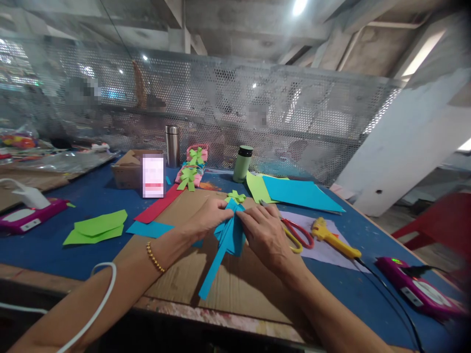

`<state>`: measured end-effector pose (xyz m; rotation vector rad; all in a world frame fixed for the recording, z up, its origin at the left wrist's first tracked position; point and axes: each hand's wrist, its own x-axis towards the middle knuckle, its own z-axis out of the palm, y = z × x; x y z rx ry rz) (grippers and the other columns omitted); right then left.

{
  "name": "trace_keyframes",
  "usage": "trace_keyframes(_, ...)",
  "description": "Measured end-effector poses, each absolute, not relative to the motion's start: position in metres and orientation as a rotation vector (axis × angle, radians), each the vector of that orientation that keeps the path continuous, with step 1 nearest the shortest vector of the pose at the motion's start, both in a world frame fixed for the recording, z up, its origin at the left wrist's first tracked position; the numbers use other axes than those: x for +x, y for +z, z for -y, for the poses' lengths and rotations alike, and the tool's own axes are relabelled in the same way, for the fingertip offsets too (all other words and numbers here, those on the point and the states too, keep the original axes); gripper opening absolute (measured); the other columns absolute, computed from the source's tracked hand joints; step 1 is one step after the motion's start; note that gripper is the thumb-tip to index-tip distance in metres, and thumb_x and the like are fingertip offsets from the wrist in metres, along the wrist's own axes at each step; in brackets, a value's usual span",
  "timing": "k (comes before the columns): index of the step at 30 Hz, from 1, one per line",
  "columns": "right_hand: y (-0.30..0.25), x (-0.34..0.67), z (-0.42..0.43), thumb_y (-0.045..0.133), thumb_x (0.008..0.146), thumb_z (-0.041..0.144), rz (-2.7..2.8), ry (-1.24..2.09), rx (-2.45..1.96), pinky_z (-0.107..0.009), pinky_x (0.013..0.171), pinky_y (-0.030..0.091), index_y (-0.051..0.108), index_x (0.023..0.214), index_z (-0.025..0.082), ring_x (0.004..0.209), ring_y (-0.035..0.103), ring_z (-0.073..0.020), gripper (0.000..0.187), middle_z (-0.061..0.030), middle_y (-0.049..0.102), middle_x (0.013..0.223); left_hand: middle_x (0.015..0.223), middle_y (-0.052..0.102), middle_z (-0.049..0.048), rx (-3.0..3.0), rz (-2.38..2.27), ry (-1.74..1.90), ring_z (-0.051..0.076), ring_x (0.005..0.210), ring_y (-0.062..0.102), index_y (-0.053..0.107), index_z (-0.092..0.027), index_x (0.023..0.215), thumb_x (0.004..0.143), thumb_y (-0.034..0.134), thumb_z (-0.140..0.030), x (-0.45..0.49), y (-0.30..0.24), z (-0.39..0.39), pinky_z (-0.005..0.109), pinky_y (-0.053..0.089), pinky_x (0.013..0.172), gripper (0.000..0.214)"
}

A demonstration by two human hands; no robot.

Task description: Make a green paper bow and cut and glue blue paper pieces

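Note:
Both my hands meet over a bundle of blue paper strips (228, 237) at the middle of a brown cardboard sheet (243, 284). My left hand (208, 218) pinches the top of the bundle from the left. My right hand (263, 233) grips it from the right, fingers closed on the folded paper. One long blue strip hangs down toward me. A small green paper bow (236, 197) lies just beyond the bundle.
Red-handled scissors (299, 233) and a yellow glue gun (333, 238) lie right of my hands. Blue (300, 193) and green (97, 227) paper sheets, finished bows (188, 177), a steel flask (172, 145), a green bottle (242, 163) and a cardboard box (128, 169) sit on the blue table (55, 250).

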<state>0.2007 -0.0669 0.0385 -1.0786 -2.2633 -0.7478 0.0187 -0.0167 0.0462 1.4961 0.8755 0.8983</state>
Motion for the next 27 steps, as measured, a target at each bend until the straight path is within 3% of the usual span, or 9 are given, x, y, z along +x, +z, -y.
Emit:
trace_keyframes(12, 0.039, 0.189, 0.076, 0.044, 0.101, 0.012, 2.421, -0.696, -0.888, -0.040, 0.086, 0.039, 0.068, 0.103, 0.018, 0.094, 0.057, -0.0231, 0.025, -0.0098, 0.070, 0.107, 0.060, 0.040, -0.0042, 1.646, -0.948, 0.960, 0.010, 0.057, 0.032, 0.048, -0.019, 0.060, 0.063, 0.054, -0.024, 0.012, 0.050, 0.010, 0.024, 0.025, 0.051, 0.009)
trace_keyframes(18, 0.038, 0.187, 0.075, 0.045, 0.102, 0.013, 2.456, -0.646, -0.848, -0.042, 0.090, 0.040, 0.066, 0.102, 0.016, 0.096, 0.058, -0.0238, 0.022, -0.0088, 0.072, 0.106, 0.060, 0.034, -0.0046, 1.698, -1.007, 1.030, 0.010, 0.057, 0.028, 0.040, -0.020, 0.057, 0.064, 0.053, -0.022, 0.011, 0.048, 0.007, 0.025, 0.023, 0.051, 0.015)
trace_keyframes(27, 0.036, 0.188, 0.075, 0.045, 0.102, 0.012, 2.453, -0.592, -0.850, -0.043, 0.091, 0.041, 0.066, 0.103, 0.016, 0.099, 0.059, -0.0237, 0.021, -0.0098, 0.072, 0.107, 0.061, 0.036, -0.0046, 1.682, -0.960, 0.980, 0.009, 0.057, 0.030, 0.045, -0.019, 0.061, 0.067, 0.056, -0.024, 0.011, 0.044, 0.004, 0.024, 0.022, 0.049, 0.014)
